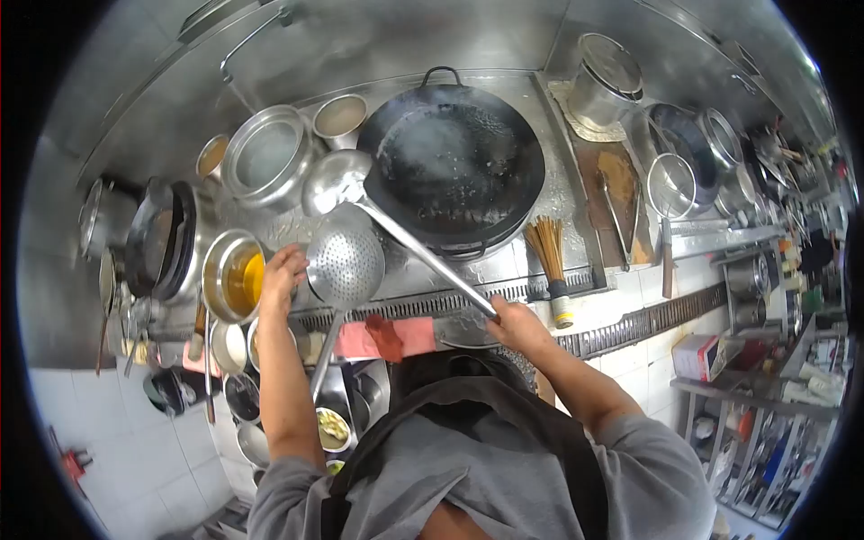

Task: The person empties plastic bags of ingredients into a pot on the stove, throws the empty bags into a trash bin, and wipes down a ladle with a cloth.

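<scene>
Taking the whole view as a clock face, the big black wok (454,157) is at 12, wet inside, with some haze over it. The right hand (520,326) is out toward 4, closed around the end of a long steel ladle (421,250). The handle runs up past the wok's lower-left edge to the ladle's bowl around 10-11, right beside the wok.

The left hand (284,272) is over at 9 with its fingers curled, between the perforated skimmer (346,261) and a metal bowl of yellow liquid (236,274). Its fingertips are right by the skimmer's edge, but tbh I can't tell if they're actually gripping it. The skimmer's handle points down toward 7-8.

As for the rest of the surface (513,261), there's a big round pot (263,155) at 10, a lidded pot (605,85) between 1 and 2, tongs (617,216) between 2 and 3, and a bamboo brush (550,261) at 3. Some pink cloth (414,336) sits around 7.
</scene>
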Motion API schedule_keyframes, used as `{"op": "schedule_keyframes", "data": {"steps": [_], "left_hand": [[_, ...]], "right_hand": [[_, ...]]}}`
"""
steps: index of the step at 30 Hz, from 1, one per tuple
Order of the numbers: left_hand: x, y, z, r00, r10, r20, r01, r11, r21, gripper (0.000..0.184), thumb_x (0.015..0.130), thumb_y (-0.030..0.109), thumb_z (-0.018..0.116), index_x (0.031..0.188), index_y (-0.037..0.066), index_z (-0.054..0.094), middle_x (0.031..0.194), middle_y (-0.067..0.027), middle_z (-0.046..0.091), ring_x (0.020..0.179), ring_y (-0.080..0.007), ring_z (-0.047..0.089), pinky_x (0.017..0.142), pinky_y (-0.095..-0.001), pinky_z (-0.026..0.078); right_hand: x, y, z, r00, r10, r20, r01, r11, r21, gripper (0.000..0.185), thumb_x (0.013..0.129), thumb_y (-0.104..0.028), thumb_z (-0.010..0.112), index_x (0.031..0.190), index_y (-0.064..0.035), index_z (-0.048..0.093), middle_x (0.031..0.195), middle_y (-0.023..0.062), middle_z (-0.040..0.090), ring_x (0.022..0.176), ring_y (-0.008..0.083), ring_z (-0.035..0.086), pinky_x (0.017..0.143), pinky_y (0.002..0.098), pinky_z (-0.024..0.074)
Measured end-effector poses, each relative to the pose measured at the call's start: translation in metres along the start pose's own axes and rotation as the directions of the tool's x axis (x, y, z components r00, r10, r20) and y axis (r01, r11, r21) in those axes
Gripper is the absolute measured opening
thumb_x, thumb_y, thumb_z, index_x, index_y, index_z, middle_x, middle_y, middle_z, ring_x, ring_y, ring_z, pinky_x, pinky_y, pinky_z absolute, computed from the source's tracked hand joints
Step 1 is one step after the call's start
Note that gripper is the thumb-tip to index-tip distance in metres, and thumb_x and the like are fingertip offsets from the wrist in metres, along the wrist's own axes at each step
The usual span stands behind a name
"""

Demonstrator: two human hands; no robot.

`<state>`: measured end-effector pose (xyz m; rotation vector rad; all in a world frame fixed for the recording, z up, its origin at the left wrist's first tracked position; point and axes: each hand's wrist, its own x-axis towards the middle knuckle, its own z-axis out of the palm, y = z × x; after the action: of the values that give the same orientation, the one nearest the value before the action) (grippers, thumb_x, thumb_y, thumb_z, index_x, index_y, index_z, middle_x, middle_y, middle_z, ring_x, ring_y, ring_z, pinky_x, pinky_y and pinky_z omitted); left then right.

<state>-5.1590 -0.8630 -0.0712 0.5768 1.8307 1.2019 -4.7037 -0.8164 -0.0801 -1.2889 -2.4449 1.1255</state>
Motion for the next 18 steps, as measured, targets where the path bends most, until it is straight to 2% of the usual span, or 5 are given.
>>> {"op": "schedule_keyframes", "data": {"steps": [1,5,9,14,18], "left_hand": [[-0.007,-0.002,0.007,1.0,0.002,0.01,-0.002,1.0,-0.022,0.046,0.09,0.02,0.059,0.13,-0.001,0.05,0.116,-0.0133,0.062,0.104,-0.023,0.062,0.084,-0.0331,0.048],[-0.044,-0.01,0.049,0.992,-0.001,0.127,0.064,0.866,-0.497,0.051,0.091,0.026,0.059,0.132,-0.002,0.045,0.118,-0.0181,0.059,0.108,-0.0303,0.061,0.087,-0.0397,0.05],[-0.066,-0.034,0.079,0.979,0.033,0.2,0.079,0.847,-0.525,0.052,0.091,0.02,0.059,0.136,0.0,0.04,0.12,-0.0184,0.06,0.108,-0.0301,0.061,0.088,-0.0414,0.05],[-0.099,-0.046,0.065,0.993,-0.093,0.069,0.112,0.931,-0.349,0.048,0.091,0.015,0.057,0.136,0.003,0.044,0.121,-0.0155,0.059,0.106,-0.0265,0.061,0.087,-0.0383,0.05],[-0.101,-0.056,0.013,0.997,-0.07,-0.026,0.056,0.933,-0.355,0.047,0.091,0.017,0.059,0.134,0.002,0.046,0.119,-0.014,0.06,0.105,-0.0244,0.061,0.085,-0.0375,0.05]], "right_hand": [[-0.006,0.003,-0.004,1.0,-0.023,0.019,0.023,1.0,-0.001,0.024,0.081,-0.015,0.062,0.096,-0.0009,0.049,0.075,0.0226,0.065,0.075,0.0438,0.063,0.07,0.0525,0.0508],[-0.013,0.011,0.004,0.991,-0.095,0.091,0.095,0.995,-0.002,0.025,0.081,-0.013,0.062,0.098,-0.0027,0.047,0.074,0.0227,0.065,0.073,0.0445,0.063,0.068,0.0535,0.0497],[0.002,-0.006,0.024,0.959,-0.272,0.083,0.268,0.962,0.055,0.021,0.08,-0.009,0.057,0.096,-0.002,0.046,0.078,0.0258,0.063,0.076,0.0468,0.061,0.069,0.0558,0.0466],[0.037,-0.042,0.044,0.953,-0.297,0.066,0.291,0.952,0.094,0.019,0.08,-0.008,0.055,0.096,0.0003,0.049,0.079,0.0278,0.062,0.078,0.0485,0.059,0.071,0.0566,0.0449],[0.093,-0.08,0.053,0.958,-0.284,0.031,0.281,0.956,0.08,0.025,0.08,-0.01,0.057,0.102,0.0014,0.053,0.078,0.0271,0.062,0.077,0.0482,0.059,0.07,0.0553,0.0451]]}}
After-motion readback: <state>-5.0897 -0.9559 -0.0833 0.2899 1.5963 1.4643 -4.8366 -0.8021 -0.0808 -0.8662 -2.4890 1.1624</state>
